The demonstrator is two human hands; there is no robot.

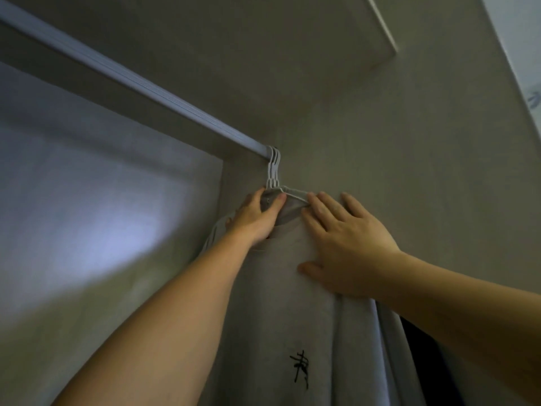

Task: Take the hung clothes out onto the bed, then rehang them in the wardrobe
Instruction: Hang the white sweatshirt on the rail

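Note:
A light grey T-shirt with a small black mark low on its front hangs from white hangers hooked at the right end of a white rail. My left hand grips the shirt's collar and the hanger necks just under the hooks. My right hand lies flat with spread fingers on the shirt's right shoulder, fingertips at the hanger's wire arm. A dark garment shows behind the shirt at the lower right.
The wardrobe's grey side wall stands directly behind the hangers. The rail runs up to the left, under the wardrobe's top panel. A pale back panel fills the left.

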